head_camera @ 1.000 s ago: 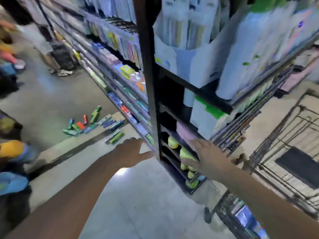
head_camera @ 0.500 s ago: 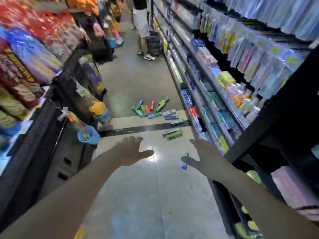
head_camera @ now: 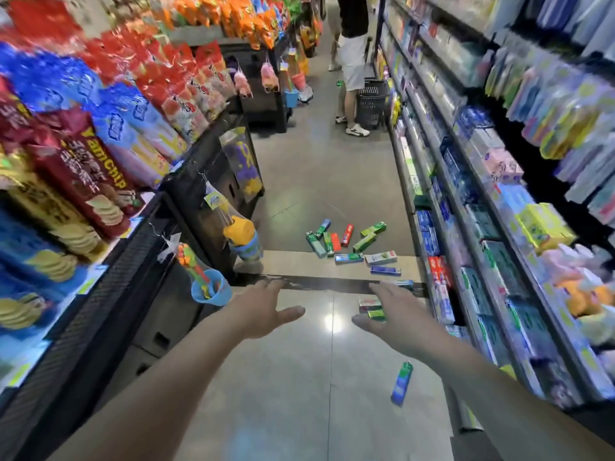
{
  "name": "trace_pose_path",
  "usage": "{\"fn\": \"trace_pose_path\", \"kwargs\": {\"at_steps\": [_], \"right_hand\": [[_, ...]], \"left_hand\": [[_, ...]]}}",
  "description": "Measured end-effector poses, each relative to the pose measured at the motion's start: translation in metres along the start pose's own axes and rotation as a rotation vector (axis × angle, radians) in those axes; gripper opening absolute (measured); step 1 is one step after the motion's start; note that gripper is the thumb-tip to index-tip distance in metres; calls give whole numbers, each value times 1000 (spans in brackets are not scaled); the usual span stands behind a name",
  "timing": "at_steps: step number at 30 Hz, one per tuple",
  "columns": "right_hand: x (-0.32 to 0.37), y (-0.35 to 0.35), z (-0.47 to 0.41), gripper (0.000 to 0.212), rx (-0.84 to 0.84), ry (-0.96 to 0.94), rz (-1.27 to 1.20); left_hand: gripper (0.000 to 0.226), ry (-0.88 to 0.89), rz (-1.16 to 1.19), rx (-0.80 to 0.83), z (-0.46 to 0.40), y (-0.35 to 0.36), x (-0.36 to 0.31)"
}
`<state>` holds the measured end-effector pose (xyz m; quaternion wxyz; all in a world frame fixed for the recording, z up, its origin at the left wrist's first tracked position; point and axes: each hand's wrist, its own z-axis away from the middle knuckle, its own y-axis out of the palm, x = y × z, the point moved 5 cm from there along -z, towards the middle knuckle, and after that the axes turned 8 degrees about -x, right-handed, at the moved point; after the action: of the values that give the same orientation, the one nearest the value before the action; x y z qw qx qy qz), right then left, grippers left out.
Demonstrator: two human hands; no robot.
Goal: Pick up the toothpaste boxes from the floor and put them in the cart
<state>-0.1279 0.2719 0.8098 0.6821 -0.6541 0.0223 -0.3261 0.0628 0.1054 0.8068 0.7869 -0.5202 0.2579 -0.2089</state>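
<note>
Toothpaste boxes (head_camera: 346, 241) are scattered on the floor (head_camera: 299, 394) at twelve o'clock, with one stray box (head_camera: 401, 383) at five o'clock. The left hand (head_camera: 263, 311) and right hand (head_camera: 392, 317) are held forward, fingers spread and empty, probably in readiness for gathering. No cart is seen.

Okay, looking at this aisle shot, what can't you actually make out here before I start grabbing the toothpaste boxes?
Head view only:
- Shopping cart: not in the frame at all.
- Small boxes beside the open right hand: partly covered by its fingers, so their count is unclear.
- Print on the scattered green, red and blue toothpaste boxes: too small to read.
- Right-hand shelf packages: smeared by motion blur.
- Standing shopper: cut off by the top edge.
</note>
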Motion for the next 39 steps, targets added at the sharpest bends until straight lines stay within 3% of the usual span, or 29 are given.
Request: {"fn": "trace_pose_path", "kwargs": {"at_steps": [13, 22, 28, 39], "right_hand": [[35, 18, -251, 84, 74, -101, 58], [67, 4, -419, 85, 42, 9, 103], [56, 1, -512, 83, 42, 38, 75], [-3, -11, -728, 80, 129, 37, 43]], "left_hand": [[92, -87, 59, 12, -196, -54, 74], [79, -27, 70, 23, -374, -134, 133], [87, 53, 83, 109, -481, -153, 133], [88, -8, 105, 199, -674, -184, 109]]}}
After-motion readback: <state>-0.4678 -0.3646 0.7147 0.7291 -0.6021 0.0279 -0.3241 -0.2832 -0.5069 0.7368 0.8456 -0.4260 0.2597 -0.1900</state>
